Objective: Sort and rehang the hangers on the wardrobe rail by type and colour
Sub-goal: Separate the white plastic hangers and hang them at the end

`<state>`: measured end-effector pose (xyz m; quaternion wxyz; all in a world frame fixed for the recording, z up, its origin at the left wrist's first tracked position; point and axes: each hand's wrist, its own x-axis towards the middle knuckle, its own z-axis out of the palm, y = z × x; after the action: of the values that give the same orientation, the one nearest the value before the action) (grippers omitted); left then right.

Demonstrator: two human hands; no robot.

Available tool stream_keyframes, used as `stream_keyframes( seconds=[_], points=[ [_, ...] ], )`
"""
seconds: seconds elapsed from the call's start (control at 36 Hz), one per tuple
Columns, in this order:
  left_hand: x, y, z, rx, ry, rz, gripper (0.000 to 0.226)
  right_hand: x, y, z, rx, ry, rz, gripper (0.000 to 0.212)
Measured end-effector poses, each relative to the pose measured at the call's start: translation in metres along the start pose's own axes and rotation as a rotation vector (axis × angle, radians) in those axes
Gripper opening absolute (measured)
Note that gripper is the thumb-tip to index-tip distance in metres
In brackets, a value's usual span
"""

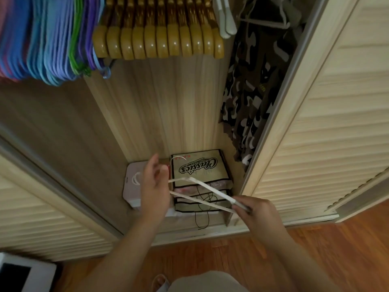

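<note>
- Only readable writing: "Classics" in script on the tan bag (200,165) on the wardrobe floor, upside down from here. Small red print near its far edge, too tiny to read.
- White hanger (202,189) sits low centre, held between both hands over that bag, its hook (179,158) pointing to 12 o'clock.
- Right hand (255,209) at about 4 o'clock of the hanger, fingers curled round its right end, pinching the corner where the two arms meet.
- Left hand (154,186) at 9 o'clock of the hanger, fingers loosely spread; the hanger's left end runs in behind the palm, can't tell if it's actually gripped there.
- Counts: 1 white hanger in hand. Wooden hangers (157,42) up at 12 o'clock, approx 11 rounded ends in a tight row.
- Coloured thin hangers (48,43) at 10–11 o'clock, bunched by colour: pink/red, blue, light blue, green, purple. Too packed & blurry to count.
- 2 pale plastic hangers (226,20) just right of the wooden ones, at 1 o'clock.
- Camo garment (252,98) hangs at 2 o'clock, next to the louvred door (328,114).
- 1 pale pink box (133,184) at 9 o'clock of the bag, touching it, partly behind the left hand.
- Black cord (203,216) loops over the bag's near edge.
</note>
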<state>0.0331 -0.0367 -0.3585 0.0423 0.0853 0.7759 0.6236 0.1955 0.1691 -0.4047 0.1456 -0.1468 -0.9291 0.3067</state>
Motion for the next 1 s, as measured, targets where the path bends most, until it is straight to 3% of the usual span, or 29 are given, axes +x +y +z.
stream_keyframes(
  seconds=[0.08, 0.22, 0.42, 0.56, 0.69, 0.81, 0.86, 1.0],
  points=[
    [0.031, 0.022, -0.006, 0.075, -0.236, 0.134, 0.036, 0.008, -0.006, -0.016, 0.019, 0.0, 0.016, 0.019],
    [0.072, 0.056, -0.006, 0.065, -0.534, 0.122, 0.029, 0.021, -0.015, -0.043, 0.029, 0.009, -0.023, 0.022],
    [0.096, 0.092, 0.008, 0.2, -0.628, 0.209, 0.025, 0.027, -0.025, -0.08, 0.019, 0.061, 0.08, 0.019],
    [0.106, 0.153, 0.004, 0.368, -0.435, 0.514, 0.037, 0.027, -0.035, -0.105, -0.071, 0.111, 0.222, 0.019],
    [0.12, 0.247, -0.018, 0.44, -0.04, 0.987, 0.035, 0.032, -0.055, -0.13, -0.202, 0.224, 0.357, 0.025],
    [0.147, 0.328, -0.032, 0.723, 0.313, 1.306, 0.056, 0.064, -0.086, -0.154, -0.305, 0.333, 0.358, 0.033],
    [0.162, 0.361, -0.036, 0.898, 0.374, 1.308, 0.07, 0.085, -0.102, -0.166, -0.345, 0.37, 0.326, 0.037],
    [0.193, 0.395, -0.04, 1.19, 0.35, 1.124, 0.092, 0.151, -0.138, -0.193, -0.433, 0.49, 0.197, 0.037]
  ],
)
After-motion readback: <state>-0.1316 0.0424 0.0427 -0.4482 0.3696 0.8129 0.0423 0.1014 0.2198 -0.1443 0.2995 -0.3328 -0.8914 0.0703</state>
